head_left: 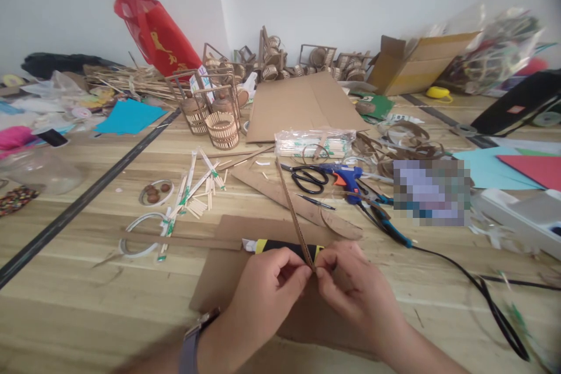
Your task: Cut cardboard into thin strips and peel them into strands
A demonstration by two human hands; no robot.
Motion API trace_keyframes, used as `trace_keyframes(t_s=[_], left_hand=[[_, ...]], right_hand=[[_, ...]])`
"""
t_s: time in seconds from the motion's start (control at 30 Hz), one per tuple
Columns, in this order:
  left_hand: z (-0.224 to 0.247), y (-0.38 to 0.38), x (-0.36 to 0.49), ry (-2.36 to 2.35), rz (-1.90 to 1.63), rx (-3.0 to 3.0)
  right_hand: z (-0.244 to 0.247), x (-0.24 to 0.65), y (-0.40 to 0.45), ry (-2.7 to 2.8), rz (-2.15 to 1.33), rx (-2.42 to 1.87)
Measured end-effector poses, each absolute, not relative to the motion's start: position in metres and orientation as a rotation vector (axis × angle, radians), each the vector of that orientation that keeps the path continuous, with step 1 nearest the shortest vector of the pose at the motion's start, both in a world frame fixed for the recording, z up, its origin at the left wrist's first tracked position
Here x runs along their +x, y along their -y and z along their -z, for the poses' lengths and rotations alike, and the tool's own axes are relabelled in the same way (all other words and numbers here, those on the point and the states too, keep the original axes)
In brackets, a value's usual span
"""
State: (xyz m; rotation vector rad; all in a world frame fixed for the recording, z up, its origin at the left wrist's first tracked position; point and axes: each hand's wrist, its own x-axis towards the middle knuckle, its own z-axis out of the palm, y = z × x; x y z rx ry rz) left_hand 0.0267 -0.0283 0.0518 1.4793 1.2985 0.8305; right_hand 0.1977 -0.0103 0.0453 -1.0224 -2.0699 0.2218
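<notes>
My left grip [272, 283] and right grip [357, 283] pinch narrow brown cardboard strip [291, 204], not yet joined; round pale-stick basket [222, 131] looks built.

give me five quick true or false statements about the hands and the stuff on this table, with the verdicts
1. The left hand and right hand both pinch the cardboard strip. True.
2. A wristband is on the right wrist. False: it is on the left.
3. The glue gun is blue with an orange trigger. True.
4. The scissors are in the left hand. False: they lie near the glue gun.
5. The bag at the back is green. False: it is red.
</notes>
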Motion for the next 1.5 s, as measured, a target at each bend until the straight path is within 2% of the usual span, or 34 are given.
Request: trace_keyframes(t_s=[0.27,0.73,1.13,1.5], left_hand=[[-0.0504,0.0298,0.0287,-1.304,-0.827,1.578],[-0.0481,0.0297,0.0324,-1.287,-0.754,1.240],[-0.0452,0.0285,0.0327,-1.230,-0.735,1.155],[-0.0429,0.0293,0.0306,-1.324,-0.787,1.347]], right_hand=[[-0.0437,0.1957,0.0117,2.161,-0.194,-0.877],[-0.0400,0.1896,0.0152,2.221,-0.036,-0.845],[-0.0405,0.1956,0.0119,2.224,-0.362,-0.843],[-0.0398,0.1968,0.0101,2.186,-0.219,-0.829]])
